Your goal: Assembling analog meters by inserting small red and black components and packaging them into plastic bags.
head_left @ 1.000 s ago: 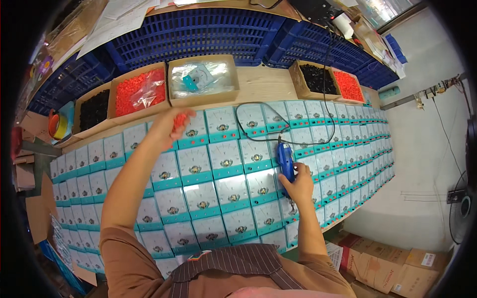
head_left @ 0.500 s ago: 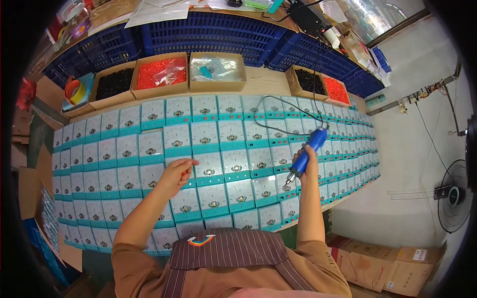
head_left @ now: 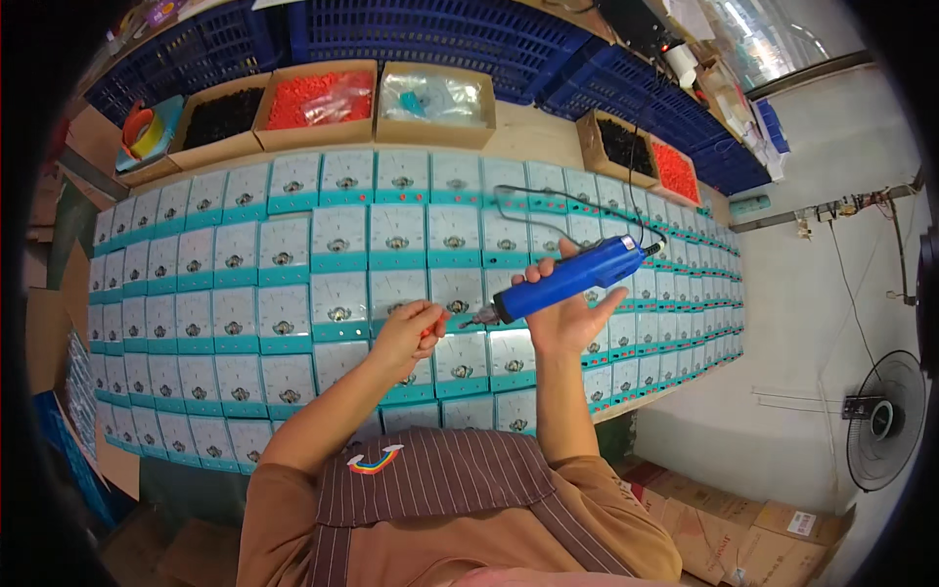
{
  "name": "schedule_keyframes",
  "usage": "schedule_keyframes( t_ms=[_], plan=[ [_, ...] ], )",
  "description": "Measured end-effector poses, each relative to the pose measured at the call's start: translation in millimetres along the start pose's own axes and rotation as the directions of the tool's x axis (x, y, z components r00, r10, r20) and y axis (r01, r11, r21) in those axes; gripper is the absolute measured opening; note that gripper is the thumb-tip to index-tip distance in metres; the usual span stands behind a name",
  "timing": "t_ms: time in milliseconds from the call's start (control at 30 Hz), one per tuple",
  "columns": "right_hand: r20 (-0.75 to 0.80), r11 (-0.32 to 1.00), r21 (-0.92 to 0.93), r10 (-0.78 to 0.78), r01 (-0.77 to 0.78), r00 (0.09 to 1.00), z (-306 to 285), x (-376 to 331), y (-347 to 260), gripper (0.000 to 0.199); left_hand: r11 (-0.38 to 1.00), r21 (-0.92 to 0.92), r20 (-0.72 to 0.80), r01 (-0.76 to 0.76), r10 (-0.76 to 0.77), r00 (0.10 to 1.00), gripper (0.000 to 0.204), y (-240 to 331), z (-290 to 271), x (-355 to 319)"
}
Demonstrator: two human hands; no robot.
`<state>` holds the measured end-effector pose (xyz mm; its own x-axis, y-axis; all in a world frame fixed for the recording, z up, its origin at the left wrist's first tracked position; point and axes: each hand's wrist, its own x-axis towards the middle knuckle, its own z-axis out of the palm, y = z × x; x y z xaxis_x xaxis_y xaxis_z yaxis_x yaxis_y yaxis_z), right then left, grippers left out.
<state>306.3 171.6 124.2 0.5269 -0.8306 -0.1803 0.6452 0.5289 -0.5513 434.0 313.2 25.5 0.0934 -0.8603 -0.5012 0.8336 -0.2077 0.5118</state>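
My right hand (head_left: 565,318) holds a blue electric screwdriver (head_left: 572,279) across the palm, the fingers behind it and the thumb stretched away. Its metal tip points left, close to my left hand (head_left: 411,335). The fingers of that hand are closed around small red pieces, which peek out at the fingertips. Beneath both hands stand rows of teal-and-white panel meters (head_left: 460,357), each with a dial face and a teal lower strip. Farther back, some strips carry red and black knobs. The hands hide part of the middle meters.
Behind the meters sit cartons of black pieces (head_left: 223,117), red pieces (head_left: 313,101) and plastic bags (head_left: 435,98). Two smaller boxes hold black pieces (head_left: 624,145) and red pieces (head_left: 675,172). The screwdriver's black cord (head_left: 634,186) runs upward. A fan (head_left: 883,421) is at right.
My right hand has turned the screwdriver nearly level and brought it left. My left hand has moved right and nearer me, toward the tip. Red pieces now show in its fingers. The view has shifted.
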Motion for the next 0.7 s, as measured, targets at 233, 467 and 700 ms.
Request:
schedule_keyframes(
  t_ms=[233, 467, 700],
  plan=[
    [0.069, 0.987, -0.079, -0.134, 0.139, 0.989, -26, 8, 15, 0.048, 1.0, -0.006, -0.099, 0.02, -0.02, 0.995, 0.017, -15, 25, 14],
    [-0.201, 0.998, 0.042, 0.048, -0.04, 0.978, -48, 15, -8, 0.045, 0.994, -0.059, -0.134, 0.09, -0.097, 0.986, 0.019, -13, 37, 24],
    [0.016, 0.968, 0.122, -0.224, 0.22, 0.974, -84, 30, -94, 0.043, 0.994, 0.066, -0.086, 0.084, -0.078, 0.993, 0.021, -21, 32, 30]
  ],
)
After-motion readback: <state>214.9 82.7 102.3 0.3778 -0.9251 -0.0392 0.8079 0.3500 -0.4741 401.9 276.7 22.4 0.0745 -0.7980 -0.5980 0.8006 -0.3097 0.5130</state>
